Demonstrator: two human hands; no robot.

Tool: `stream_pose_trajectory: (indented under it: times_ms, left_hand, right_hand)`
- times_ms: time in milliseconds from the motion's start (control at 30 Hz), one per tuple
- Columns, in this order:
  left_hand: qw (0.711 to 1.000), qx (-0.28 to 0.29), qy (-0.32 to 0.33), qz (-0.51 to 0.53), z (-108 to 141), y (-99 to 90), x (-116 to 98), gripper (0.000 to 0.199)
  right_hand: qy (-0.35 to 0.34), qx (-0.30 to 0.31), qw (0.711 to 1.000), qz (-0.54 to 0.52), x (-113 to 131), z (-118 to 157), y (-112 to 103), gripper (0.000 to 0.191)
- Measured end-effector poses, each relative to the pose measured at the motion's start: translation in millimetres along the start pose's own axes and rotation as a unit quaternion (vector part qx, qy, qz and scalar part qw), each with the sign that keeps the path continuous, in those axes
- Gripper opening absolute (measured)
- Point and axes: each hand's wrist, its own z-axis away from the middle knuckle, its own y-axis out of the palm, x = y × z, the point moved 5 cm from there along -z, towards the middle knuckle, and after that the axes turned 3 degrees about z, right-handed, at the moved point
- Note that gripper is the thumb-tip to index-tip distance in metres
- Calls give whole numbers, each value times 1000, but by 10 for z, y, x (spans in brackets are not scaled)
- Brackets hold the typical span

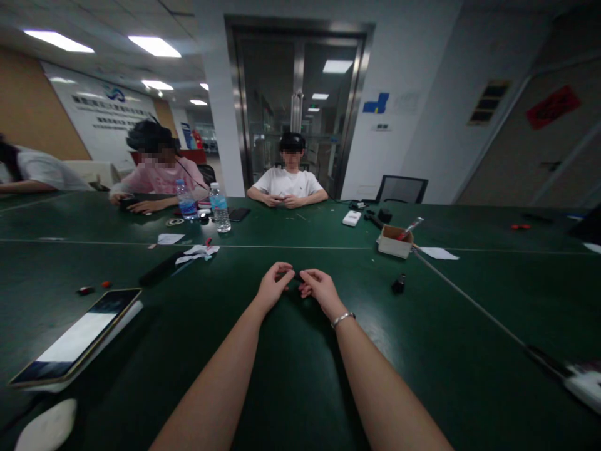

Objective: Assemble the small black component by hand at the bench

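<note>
My left hand (275, 287) and my right hand (323, 290) are close together over the middle of the green table. Thumbs and fingers of both pinch a small dark object (297, 277) between them. Most of it is hidden by the fingers, so I cannot make out its kind. A silver bracelet (343, 319) circles my right wrist. Off to the right of my right hand, a small black item (399, 284) rests on the tabletop.
A phone (77, 338) with a lit screen lies at left, propped at a slant. Torn white paper (197, 252) and water bottles (220, 208) are beyond it. A small open box (395, 242) stands at right. Opposite sits a person in a white shirt (288, 183); others sit farther left.
</note>
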Motion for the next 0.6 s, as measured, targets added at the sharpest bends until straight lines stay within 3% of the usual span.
stream_pose_trajectory:
  times_ms: [133,300,467,600]
  left_hand:
    - [998,-39,-40,2,-16,-33,70,37]
    - [1000,-22,-13,6,0,-24,49,28]
    - [997,-20,-47,58,17,-6,19,29]
    - [998,-5,-61,24,9,17,39,29]
  right_hand:
    - [0,9,1000,11,6,7,13,41]
    - [-10,15,1000,12,26,26,22,40]
    - [-8,14,1000,9,16,24,8,39]
    - [-9,16,1000,6,22,26,6,38]
